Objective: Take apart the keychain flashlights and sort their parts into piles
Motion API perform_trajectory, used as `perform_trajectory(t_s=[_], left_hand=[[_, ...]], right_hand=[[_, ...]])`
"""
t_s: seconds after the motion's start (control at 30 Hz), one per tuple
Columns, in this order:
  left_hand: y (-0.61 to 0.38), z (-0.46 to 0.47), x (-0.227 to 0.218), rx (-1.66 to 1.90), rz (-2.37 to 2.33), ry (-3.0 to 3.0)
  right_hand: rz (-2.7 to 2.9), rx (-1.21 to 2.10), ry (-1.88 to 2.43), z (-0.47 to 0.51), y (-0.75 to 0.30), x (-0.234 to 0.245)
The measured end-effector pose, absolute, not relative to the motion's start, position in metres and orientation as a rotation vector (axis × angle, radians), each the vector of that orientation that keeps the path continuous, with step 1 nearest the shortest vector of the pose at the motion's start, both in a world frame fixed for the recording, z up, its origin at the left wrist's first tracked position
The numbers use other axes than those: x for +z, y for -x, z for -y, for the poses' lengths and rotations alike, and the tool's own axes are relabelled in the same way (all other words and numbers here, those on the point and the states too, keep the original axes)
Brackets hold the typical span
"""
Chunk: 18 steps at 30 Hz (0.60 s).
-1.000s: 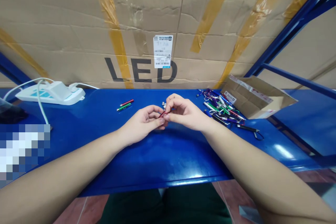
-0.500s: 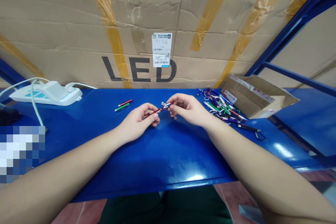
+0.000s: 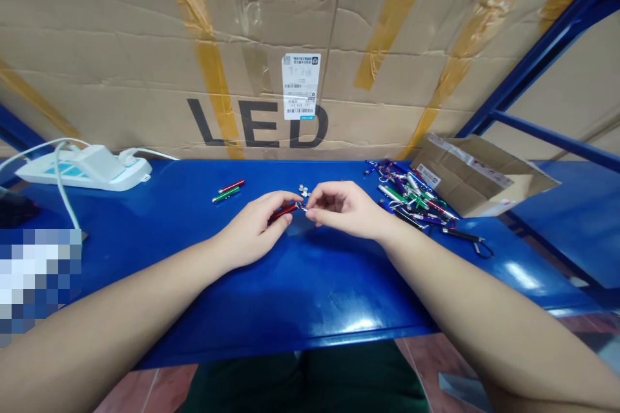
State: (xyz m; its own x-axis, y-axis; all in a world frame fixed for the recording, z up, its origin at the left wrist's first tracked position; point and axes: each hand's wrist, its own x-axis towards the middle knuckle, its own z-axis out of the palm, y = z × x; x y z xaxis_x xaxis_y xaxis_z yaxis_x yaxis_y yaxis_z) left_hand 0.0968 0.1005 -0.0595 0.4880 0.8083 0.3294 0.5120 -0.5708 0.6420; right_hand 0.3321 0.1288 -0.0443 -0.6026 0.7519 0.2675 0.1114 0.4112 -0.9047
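My left hand (image 3: pixel 256 226) is closed around a small red pen-shaped torch (image 3: pixel 283 211) held just above the blue table (image 3: pixel 290 284). My right hand (image 3: pixel 346 210) pinches the metal end of the same red torch with thumb and forefinger. A few tiny silver button-like parts (image 3: pixel 303 190) lie on the table just behind my fingers. A red and a green torch (image 3: pixel 227 191) rest side by side to the left. A heap of several coloured torches (image 3: pixel 416 203) lies to the right of my right hand.
An open cardboard box (image 3: pixel 479 174) lies on its side behind the heap. A white power strip (image 3: pixel 87 171) with cables sits at the far left. A big carton marked LED (image 3: pixel 261 58) forms the back wall. A blue rack frame (image 3: pixel 542 135) rises at right.
My hands came back together: the red torch, stretched between them half a second ago, is now drawn into my left fist, with my right fingers at its end. The view shifted slightly.
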Motion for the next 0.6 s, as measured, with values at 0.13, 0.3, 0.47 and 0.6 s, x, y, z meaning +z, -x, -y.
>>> perform_trajectory(t_s=[0.13,0.3,0.47,0.6], left_hand=[[-0.096,-0.102,-0.06,0.86,-1.096,-2.273],[-0.096,-0.103,-0.061,0.893,-1.107,-2.298],[-0.096,-0.102,-0.061,0.908,-1.109,-2.306],[-0.096,-0.102,-0.062,0.926,-1.108,-2.308]], right_hand=[[2.095,0.994,0.788,-0.129,-0.334,-0.045],[2.259,0.625,0.846,-0.13,-0.337,-0.043],[2.384,0.381,0.82,-0.128,-0.333,-0.043],[2.2,0.599,0.84,-0.127,-0.327,-0.048]])
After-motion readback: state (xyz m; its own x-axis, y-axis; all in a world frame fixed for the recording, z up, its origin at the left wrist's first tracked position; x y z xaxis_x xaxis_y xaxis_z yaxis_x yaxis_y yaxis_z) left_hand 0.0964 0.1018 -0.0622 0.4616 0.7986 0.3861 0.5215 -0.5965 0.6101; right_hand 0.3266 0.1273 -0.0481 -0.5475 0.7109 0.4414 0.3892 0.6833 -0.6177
